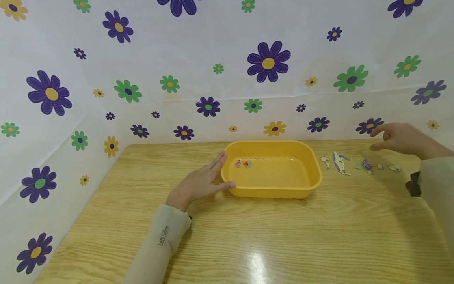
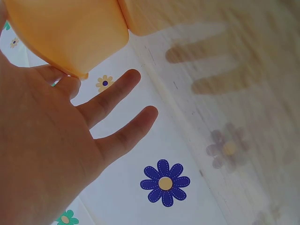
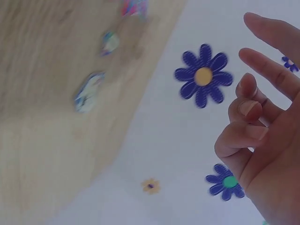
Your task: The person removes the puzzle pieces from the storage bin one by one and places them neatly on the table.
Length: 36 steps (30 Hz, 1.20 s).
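The left hand (image 1: 203,181) rests on the left end of a yellow tub (image 1: 273,193), its fingers at the rim; in the left wrist view the same hand (image 2: 61,126) touches the tub (image 2: 70,37), two fingers stretched out below it. Two small colourful pieces (image 1: 247,164) lie inside the tub at the left. Above the table's right part hangs the right hand (image 1: 404,139), holding nothing, some fingers bent and others extended, as the right wrist view shows of the hand (image 3: 267,108). Below it lie a purple piece (image 1: 367,166) and a pale piece (image 1: 394,168).
Right of the tub, a large torn-looking piece (image 1: 341,163) and a smaller pale one (image 1: 325,161) lie on the wooden table (image 1: 248,236), with more small bits beside them. A flower-printed white cloth (image 1: 191,51) stands behind the table and along its left side.
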### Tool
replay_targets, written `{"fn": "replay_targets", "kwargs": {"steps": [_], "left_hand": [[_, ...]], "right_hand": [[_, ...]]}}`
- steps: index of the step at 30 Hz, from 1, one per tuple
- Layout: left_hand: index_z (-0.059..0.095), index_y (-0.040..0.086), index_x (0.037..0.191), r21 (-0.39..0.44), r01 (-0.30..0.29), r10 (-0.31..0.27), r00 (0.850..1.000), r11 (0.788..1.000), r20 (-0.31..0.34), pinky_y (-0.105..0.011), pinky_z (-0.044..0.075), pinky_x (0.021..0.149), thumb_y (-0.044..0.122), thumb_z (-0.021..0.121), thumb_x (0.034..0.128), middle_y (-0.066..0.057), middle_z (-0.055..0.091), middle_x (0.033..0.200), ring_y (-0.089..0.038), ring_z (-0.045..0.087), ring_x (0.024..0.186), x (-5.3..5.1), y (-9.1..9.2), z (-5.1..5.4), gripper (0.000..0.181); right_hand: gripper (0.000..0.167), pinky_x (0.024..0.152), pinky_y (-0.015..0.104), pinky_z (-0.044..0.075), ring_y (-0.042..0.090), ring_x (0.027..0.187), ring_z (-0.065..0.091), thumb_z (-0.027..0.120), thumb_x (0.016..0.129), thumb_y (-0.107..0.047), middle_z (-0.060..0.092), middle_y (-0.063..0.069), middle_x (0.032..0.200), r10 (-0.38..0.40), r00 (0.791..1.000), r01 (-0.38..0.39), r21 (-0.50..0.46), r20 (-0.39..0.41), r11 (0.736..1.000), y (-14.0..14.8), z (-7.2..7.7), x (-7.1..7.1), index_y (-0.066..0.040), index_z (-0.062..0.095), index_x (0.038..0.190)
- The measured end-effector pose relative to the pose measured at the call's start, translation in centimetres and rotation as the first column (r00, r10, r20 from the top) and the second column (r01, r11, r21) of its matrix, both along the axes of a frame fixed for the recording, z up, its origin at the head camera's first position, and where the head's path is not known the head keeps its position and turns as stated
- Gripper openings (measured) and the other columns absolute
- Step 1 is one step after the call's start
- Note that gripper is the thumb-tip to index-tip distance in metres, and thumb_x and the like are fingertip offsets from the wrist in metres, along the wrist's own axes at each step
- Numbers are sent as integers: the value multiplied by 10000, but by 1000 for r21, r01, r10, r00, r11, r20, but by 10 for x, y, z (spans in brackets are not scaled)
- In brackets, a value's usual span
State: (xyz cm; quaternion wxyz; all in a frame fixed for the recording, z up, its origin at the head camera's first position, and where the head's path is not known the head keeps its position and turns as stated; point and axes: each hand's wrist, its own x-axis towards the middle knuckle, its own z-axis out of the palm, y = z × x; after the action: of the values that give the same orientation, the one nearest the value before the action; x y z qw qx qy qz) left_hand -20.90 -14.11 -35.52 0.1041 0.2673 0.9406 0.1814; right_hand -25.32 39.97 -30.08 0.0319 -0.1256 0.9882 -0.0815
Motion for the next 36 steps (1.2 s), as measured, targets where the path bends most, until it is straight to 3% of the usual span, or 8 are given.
{"fn": "replay_targets", "kwargs": {"steps": [10,15,21,29,36], "left_hand": [[32,145,1642,6,-4,4,1000,1000,-3,-492,303,1177,691,476,967,49,-56,1683,-292,239,1505,1,0,-1,975],[32,144,1642,12,-2,2,1000,1000,-6,-491,301,1179,702,469,964,40,-56,1684,-296,243,1502,1,0,-1,981],[35,149,1643,12,-7,7,1000,1000,-5,-491,307,1176,713,464,959,41,-48,1686,-289,247,1501,1,0,-1,985],[37,142,1643,5,-6,6,1000,1000,-13,-492,309,1174,717,458,959,33,-45,1692,-292,248,1501,0,0,-1,988],[38,138,1643,0,-1,1,1000,1000,-13,-500,310,1172,727,447,957,8,-33,1698,-302,247,1501,0,0,-1,992]], "right_hand": [[487,646,384,441,224,725,487,753,896,-197,563,75,852,60,998,-62,-72,-27,996,-43,16,-10,105,594,1244],[502,601,327,393,189,662,432,766,892,-216,520,46,805,75,997,-78,-124,-28,989,-59,19,-12,74,598,1266],[520,569,300,361,161,602,396,764,890,-214,486,20,770,132,990,-136,-111,-49,984,-77,21,-15,70,595,1291],[702,607,323,383,194,675,401,779,874,-223,478,53,817,158,987,-157,-142,0,977,-97,24,-17,68,469,1433],[700,601,327,387,201,689,418,790,859,-248,492,59,819,189,982,-184,-178,12,967,-111,23,-20,39,501,1429]]}}
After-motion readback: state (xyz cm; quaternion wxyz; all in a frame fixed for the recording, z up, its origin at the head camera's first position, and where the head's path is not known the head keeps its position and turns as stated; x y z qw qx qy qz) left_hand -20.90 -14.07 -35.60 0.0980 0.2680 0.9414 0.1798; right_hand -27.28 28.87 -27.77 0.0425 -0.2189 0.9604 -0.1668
